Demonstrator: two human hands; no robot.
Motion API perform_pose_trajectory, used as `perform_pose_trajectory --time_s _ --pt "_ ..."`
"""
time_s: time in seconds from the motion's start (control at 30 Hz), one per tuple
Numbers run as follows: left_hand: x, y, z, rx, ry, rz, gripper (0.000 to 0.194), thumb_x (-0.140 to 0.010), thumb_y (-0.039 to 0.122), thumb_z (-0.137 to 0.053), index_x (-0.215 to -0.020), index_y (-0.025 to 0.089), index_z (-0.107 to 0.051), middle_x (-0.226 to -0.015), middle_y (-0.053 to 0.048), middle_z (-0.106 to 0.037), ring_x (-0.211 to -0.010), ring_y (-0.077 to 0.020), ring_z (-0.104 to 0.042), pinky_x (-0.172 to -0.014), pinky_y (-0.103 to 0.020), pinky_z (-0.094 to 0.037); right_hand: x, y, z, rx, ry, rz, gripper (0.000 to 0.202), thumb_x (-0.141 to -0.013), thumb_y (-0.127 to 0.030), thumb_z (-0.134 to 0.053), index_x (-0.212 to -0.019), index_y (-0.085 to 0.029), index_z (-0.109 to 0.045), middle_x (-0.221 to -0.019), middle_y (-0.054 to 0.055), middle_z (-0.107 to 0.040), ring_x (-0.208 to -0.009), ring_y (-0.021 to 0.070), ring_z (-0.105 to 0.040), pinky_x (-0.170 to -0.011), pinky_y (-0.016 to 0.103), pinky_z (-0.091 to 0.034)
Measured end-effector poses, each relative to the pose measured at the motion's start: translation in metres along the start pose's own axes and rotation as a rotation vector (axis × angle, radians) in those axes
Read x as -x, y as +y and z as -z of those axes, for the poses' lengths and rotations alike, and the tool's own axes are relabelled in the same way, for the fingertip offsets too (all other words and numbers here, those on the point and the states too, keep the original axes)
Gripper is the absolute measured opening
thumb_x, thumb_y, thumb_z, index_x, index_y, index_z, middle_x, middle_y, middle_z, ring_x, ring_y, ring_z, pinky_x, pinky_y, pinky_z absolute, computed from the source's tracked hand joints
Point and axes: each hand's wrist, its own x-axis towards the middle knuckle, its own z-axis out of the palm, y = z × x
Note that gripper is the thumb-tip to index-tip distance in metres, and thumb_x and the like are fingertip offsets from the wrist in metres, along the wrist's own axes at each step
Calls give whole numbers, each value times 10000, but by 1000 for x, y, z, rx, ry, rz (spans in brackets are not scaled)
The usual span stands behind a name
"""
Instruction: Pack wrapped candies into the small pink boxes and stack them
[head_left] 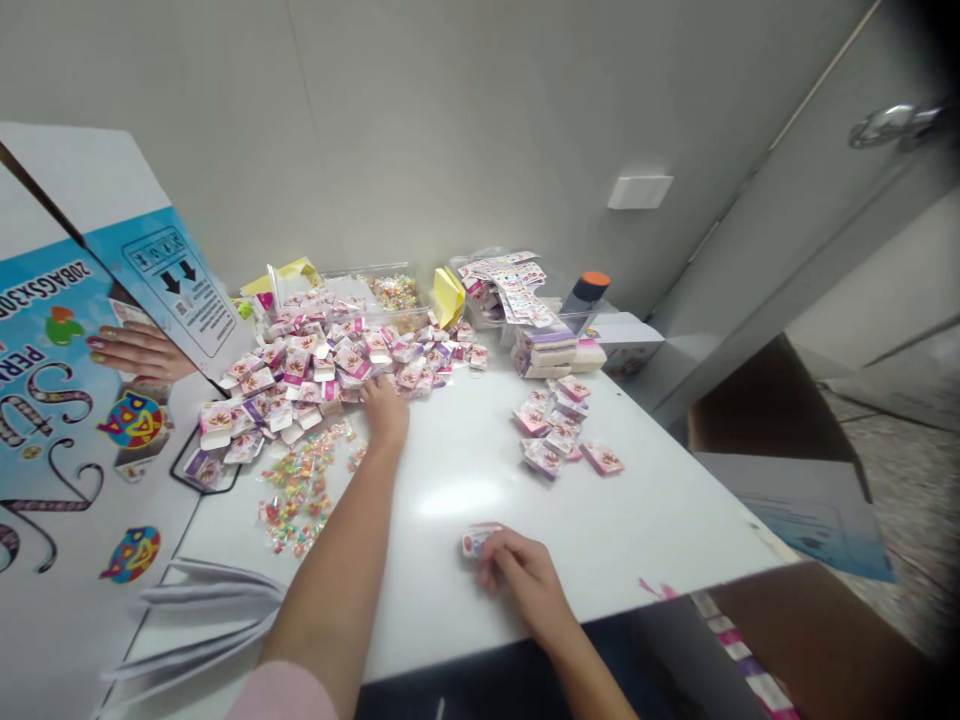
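Observation:
My left hand (385, 412) reaches into the front edge of a heap of small pink-and-white printed cardboard boxes (352, 358). Its fingers are bunched against the boxes, and their tips are partly hidden. My right hand (521, 575), low over the table (442, 450), is closed on a small white printed piece (474, 541) with coloured pictures; whether it is folded paper or a packet I cannot tell. Small clear-wrapped colourful candies (300, 490) lie in front of the heap, left of my left forearm. Several pink boxes (559, 425) sit apart at the right.
Behind the heap are a clear tub of candies (394, 290) and a clear bin with printed sheets (514, 285). Stacked flat cards (544, 350) and an orange-capped bottle (589, 295) stand right. A large blue-and-white carton (67, 400) borders the left; open cartons (780, 410) are beyond the right edge.

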Motion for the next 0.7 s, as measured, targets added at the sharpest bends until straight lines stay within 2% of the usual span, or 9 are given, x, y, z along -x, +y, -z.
perform_pose_trajectory --time_s 0.1,0.2,0.27,0.33,0.43,0.5,0.57,0.63,0.7 --pt "14 6 19 -12 26 -53 257 -845 161 -552 -1094 97 -563 -1143 -193 -567 -1186 -337 -474 -1050 -465 -350 -1 -4 -2 -21 -4 10 261 -871 -404 -639 -774 -184 -740 -761 59 -720 -487 120 -578 -499 258 -470" --pt "47 16 36 2 21 -129 180 -882 253 -532 -1008 147 -606 -1024 -146 -619 -1083 -305 -551 -962 -411 -424 -1 -2 -1 10 20 46 254 -872 -416 -649 -922 -204 -779 -1030 107 -729 -555 137 -621 -560 295 -517" --pt "71 19 40 14 -11 -162 180 -904 307 -508 -919 166 -619 -793 -97 -626 -827 -271 -612 -773 -370 -480 1 3 2 19 128 88 216 -831 -397 -701 -874 -202 -784 -888 89 -735 -610 169 -640 -628 317 -541" --pt "89 18 40 27 -35 -186 208 -902 348 -519 -823 177 -606 -627 -54 -576 -623 -242 -579 -618 -340 -458 4 10 7 -42 342 140 172 -761 -365 -761 -718 -199 -758 -689 46 -688 -584 167 -613 -592 297 -524" --pt "104 10 34 77 -23 -244 146 -844 291 -603 -746 197 -552 -604 -34 -563 -595 -225 -571 -554 -306 -425 5 12 12 -137 541 165 160 -724 -321 -764 -636 -194 -722 -665 33 -668 -530 138 -554 -544 282 -491" --pt "108 4 32 135 25 -290 132 -818 201 -611 -733 207 -510 -673 -44 -586 -669 -227 -595 -576 -301 -439 -2 7 13 -61 514 165 143 -765 -332 -721 -760 -196 -766 -727 50 -689 -629 172 -602 -677 337 -531" --pt "110 1 34 207 108 -328 120 -841 151 -565 -770 209 -488 -738 -54 -595 -710 -221 -599 -607 -310 -460 -17 -1 12 112 467 164 259 -814 -377 -672 -974 -201 -777 -836 72 -711 -797 221 -644 -822 395 -528" --pt "112 2 42 297 206 -381 64 -888 148 -519 -871 200 -484 -787 -58 -598 -728 -204 -604 -641 -313 -483 -38 -10 9 291 402 158 413 -840 -422 -635 -1187 -213 -708 -1099 114 -691 -926 246 -653 -857 415 -531" --pt "116 5 52 390 295 -473 91 -916 162 -498 -997 192 -470 -843 -59 -610 -769 -185 -620 -693 -314 -505 -61 -14 -1 441 291 212 495 -835 -453 -624 -1271 -222 -652 -1332 146 -582 -989 252 -657 -840 408 -554"
